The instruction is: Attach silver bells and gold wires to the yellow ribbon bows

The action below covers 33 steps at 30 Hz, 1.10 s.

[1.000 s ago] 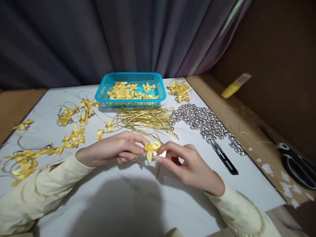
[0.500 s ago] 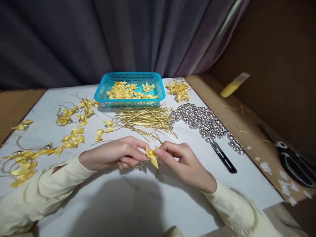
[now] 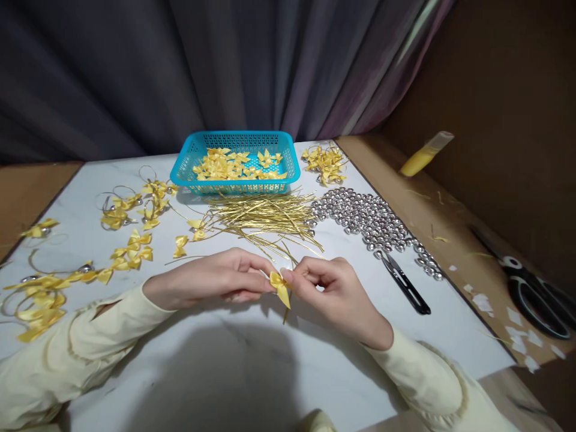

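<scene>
A dark curtain hangs behind a white table (image 3: 252, 372) edged with brown board, and low over its near middle a small yellow ribbon bow (image 3: 279, 284) sits between two hands. The left hand (image 3: 211, 278) comes in from the left, its grip pinched on the bow's left side; the right hand (image 3: 335, 291) meets it from the right, thumb and forefinger pinched on the other side, so both grips are clenched on the same bow and neither hand is the nearer. One ribbon tail slants down and to the right, and a thin gold strand (image 3: 285, 313) hangs below it towards the table, so the piece's long axis runs roughly up and down, across the line of the two forearms.

Bare tabletop lies under and in front of the hands. Just beyond them spreads a pile of gold strands (image 3: 261, 217), then a blue basket (image 3: 180, 174) of bows at the far edge. Silver beads (image 3: 364, 219) and black snips (image 3: 405, 285) lie to the right, near the right hand. More bows with wire loops (image 3: 130, 210) are scattered to the left, well apart. Large scissors (image 3: 535, 297) rest on the brown board at far right
</scene>
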Each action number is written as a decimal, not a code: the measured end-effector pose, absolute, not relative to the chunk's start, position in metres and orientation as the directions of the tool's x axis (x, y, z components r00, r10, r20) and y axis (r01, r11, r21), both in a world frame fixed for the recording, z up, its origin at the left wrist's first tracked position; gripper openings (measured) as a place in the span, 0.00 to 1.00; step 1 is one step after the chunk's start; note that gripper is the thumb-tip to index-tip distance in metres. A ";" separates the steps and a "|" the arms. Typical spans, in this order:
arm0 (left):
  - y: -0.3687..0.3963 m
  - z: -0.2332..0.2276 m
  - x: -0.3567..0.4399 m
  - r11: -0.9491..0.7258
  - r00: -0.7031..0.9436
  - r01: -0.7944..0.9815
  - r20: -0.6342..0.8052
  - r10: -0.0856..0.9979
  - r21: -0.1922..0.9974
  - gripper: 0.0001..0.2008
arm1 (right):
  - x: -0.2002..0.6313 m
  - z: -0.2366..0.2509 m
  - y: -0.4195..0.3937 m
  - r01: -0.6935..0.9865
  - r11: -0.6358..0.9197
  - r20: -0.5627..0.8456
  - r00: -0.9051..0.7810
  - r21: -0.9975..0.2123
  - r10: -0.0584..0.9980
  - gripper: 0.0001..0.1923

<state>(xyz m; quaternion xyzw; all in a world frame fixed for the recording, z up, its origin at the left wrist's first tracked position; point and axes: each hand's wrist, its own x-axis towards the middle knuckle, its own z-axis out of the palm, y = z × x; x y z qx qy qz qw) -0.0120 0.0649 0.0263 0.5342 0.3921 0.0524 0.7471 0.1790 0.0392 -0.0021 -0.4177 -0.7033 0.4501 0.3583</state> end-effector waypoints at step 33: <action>0.058 0.020 -0.009 0.565 0.653 0.201 -0.540 0.532 0.800 0.10 | 0.176 -0.011 0.030 0.382 0.501 0.420 -0.279 -0.776 0.864 0.15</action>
